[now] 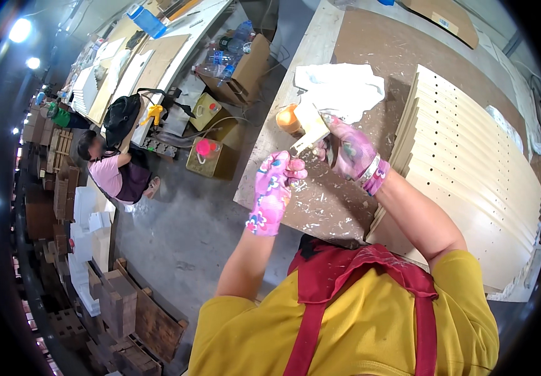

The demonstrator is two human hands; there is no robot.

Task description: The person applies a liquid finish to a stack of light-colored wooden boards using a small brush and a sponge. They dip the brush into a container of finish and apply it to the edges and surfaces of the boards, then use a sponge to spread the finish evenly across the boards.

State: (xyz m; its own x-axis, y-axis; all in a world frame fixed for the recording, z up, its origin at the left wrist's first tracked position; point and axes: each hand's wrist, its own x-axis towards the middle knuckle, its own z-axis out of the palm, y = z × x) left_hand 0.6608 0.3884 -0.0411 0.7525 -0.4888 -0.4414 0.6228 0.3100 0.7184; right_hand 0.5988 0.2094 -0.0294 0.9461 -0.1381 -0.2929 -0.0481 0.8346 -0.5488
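Observation:
My right hand (pixel 353 150), in a patterned pink glove with smears on it, is closed on a pale yellow flat piece (pixel 311 125). Its thumb lies along one side of the piece, and the lower end points toward my other hand. My left hand (pixel 272 188), in a pink flowered glove, is closed with its fingers curled together just below that end. Whatever it may grip is too small to make out. An orange cup (pixel 289 119) stands left of the pale piece. Behind it a crumpled white cloth (pixel 345 88) lies on the brown-topped workbench (pixel 327 203).
Stacked pale boards (pixel 464 163) with rows of dark holes cover the bench's right side. Left of the bench, on the floor, are yellow metal cans (pixel 209 156) and a cardboard box of bottles (pixel 242 69). A person (pixel 117 166) in pink sits by another long table.

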